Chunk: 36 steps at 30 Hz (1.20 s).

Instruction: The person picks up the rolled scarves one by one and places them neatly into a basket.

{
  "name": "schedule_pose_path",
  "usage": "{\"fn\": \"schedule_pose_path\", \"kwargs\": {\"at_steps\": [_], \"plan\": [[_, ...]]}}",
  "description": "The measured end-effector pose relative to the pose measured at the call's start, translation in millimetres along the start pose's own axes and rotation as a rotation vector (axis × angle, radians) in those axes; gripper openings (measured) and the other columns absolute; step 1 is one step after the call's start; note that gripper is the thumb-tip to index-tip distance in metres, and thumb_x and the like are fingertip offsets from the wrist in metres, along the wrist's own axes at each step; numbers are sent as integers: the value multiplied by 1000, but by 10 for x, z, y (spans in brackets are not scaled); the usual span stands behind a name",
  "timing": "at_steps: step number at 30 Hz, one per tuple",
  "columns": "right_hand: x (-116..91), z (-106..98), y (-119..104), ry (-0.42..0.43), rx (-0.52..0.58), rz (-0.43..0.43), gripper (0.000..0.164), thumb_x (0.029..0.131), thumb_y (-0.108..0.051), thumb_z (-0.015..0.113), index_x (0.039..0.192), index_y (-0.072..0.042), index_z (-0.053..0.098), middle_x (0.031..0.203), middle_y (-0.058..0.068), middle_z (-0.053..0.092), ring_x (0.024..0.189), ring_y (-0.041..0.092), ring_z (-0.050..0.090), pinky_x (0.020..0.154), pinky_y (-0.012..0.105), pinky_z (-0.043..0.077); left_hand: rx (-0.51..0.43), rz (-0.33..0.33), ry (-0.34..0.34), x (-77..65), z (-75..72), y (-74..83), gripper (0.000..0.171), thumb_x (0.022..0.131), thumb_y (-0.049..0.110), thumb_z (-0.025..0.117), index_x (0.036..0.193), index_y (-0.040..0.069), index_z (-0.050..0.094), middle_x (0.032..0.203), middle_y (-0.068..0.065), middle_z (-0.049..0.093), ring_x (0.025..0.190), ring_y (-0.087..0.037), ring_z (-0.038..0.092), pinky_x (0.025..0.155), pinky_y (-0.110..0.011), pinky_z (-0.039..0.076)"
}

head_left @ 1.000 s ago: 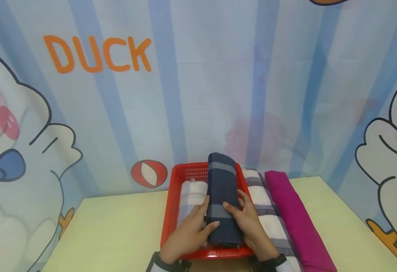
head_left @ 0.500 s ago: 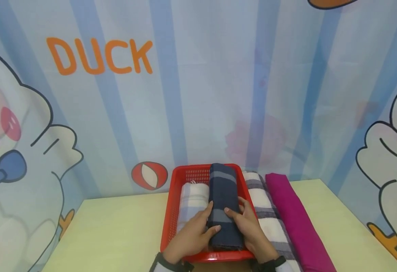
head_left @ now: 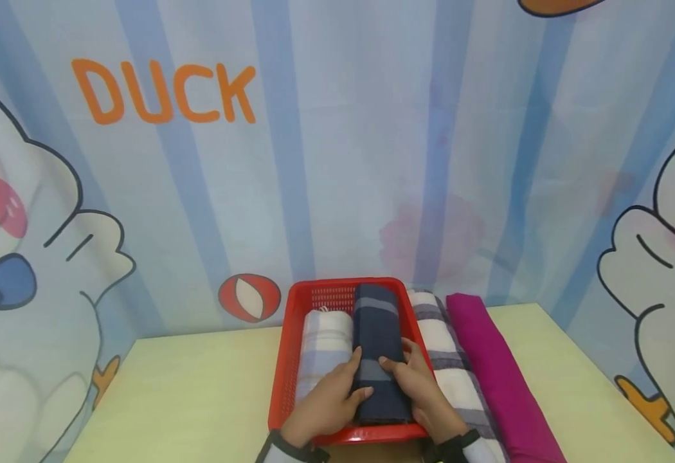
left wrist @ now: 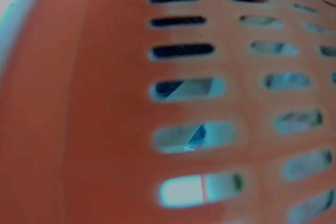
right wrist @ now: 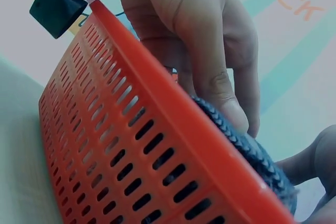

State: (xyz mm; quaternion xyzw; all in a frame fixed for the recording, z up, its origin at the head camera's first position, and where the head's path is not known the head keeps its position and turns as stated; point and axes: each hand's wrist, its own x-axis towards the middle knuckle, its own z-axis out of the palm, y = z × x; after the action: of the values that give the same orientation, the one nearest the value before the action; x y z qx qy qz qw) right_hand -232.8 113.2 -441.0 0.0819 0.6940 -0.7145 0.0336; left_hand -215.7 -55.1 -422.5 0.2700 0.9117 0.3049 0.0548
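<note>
A rolled navy scarf [head_left: 379, 321] with grey stripes lies lengthwise in the right half of a red plastic basket [head_left: 291, 321]. My left hand [head_left: 327, 400] holds its left side near the front end, thumb on top. From the right, my right hand [head_left: 421, 386] grips it with the thumb on top and fingers down between roll and basket wall. Left of it in the basket is a rolled white plaid scarf [head_left: 327, 334], partly under my left hand. The right wrist view shows the navy scarf's woven edge [right wrist: 247, 148] at the basket rim [right wrist: 173, 98].
Right of the basket lie a white-and-grey striped cloth roll [head_left: 447, 350] and a long magenta cloth roll [head_left: 505, 379]. The pale yellow tabletop [head_left: 198, 386] meets a duck-printed curtain [head_left: 349, 128] behind. The left wrist view is filled by the slotted basket wall [left wrist: 115, 103].
Both hands have lowered the navy scarf; its far end, which stuck up above the basket's back rim, now lies down inside the basket.
</note>
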Motion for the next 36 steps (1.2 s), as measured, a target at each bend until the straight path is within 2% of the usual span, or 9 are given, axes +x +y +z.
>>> {"fn": "schedule_pose_path", "kwargs": {"at_steps": [4, 8, 19, 23, 30, 36], "plan": [[10, 8, 29, -7, -9, 8, 70, 90, -10, 57, 143, 0, 12, 135, 28, 36, 110, 34, 48, 93, 52, 42, 5, -3, -7, 13, 39, -23, 68, 95, 32, 53, 147, 1, 22, 137, -19, 47, 121, -27, 44, 97, -48, 43], [34, 16, 28, -10, -16, 29, 72, 90, -10, 56, 143, 0, 9, 136, 28, 32, 114, 36, 44, 99, 55, 36, 13, 7, -11, 33, 58, -42, 67, 96, 31, 52, 146, -1, 22, 136, -21, 48, 120, -28, 45, 97, -47, 43], [23, -12, 58, 8, -128, 6, 72, 89, -8, 55, 143, 3, 8, 142, 29, 21, 127, 41, 22, 107, 60, 17, 18, 23, -34, 51, 114, -47, 63, 95, 28, 54, 144, -3, 28, 138, -19, 47, 121, -26, 45, 97, -46, 43], [20, -10, 50, -15, -166, 8, 75, 89, -9, 55, 144, 3, 6, 145, 29, 16, 130, 41, 17, 108, 61, 13, 44, 18, -44, 46, 113, -50, 62, 94, 27, 56, 144, -1, 31, 136, -18, 50, 119, -24, 47, 96, -45, 44], [21, -8, 25, -35, -223, 24, 84, 89, -21, 59, 146, 3, 3, 148, 29, 13, 133, 41, 12, 108, 62, 12, 84, 64, -79, 62, 100, -56, 58, 93, 26, 57, 141, 0, 37, 133, -15, 53, 118, -20, 47, 97, -42, 44], [7, 7, 46, -25, -337, -3, 80, 90, -25, 59, 145, 6, 10, 148, 30, 12, 133, 43, 11, 108, 63, 12, 87, 64, -114, 45, 132, -53, 53, 92, 32, 59, 137, 6, 47, 130, -13, 55, 116, -21, 48, 95, -43, 45]]}}
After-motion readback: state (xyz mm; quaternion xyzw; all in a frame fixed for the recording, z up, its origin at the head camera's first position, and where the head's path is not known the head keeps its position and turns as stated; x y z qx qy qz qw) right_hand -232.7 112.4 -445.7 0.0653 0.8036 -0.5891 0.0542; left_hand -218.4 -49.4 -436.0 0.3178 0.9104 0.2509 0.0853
